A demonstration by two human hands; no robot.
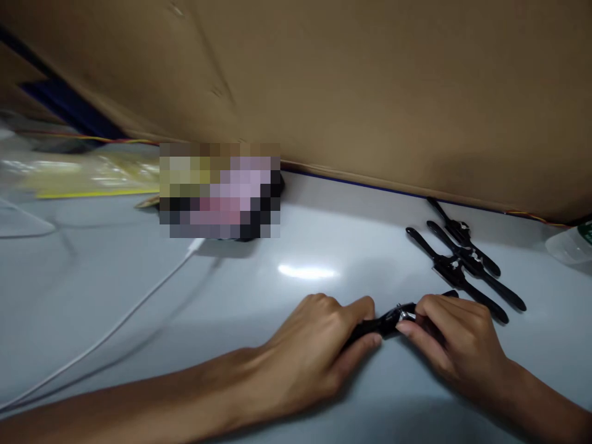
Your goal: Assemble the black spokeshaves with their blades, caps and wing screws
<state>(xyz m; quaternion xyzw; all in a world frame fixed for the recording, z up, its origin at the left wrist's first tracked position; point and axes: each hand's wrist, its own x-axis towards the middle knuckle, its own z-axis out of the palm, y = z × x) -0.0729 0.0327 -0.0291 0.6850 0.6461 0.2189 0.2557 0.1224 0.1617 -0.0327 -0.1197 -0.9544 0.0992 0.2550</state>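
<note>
A black spokeshave [391,322] with a handle at each end is held just above or on the table, near the front. My left hand [319,348] is wrapped round one handle, thumb and forefinger close to the tool's middle. My right hand [462,336] pinches at a small silver screw or knob [407,316] on the middle of the tool, and its fingers hide part of the far handle. Beyond the right hand lie three more black spokeshaves, a near one [456,271], a middle one [476,262] and a far one [460,231], side by side.
A cardboard wall [370,92] stands along the back of the white table [139,271]. A pixelated object [222,197] is at the back, with a white cable [124,317] running from it. Clear and yellow plastic packaging [92,172] lies left; a translucent bottle [571,243] is right.
</note>
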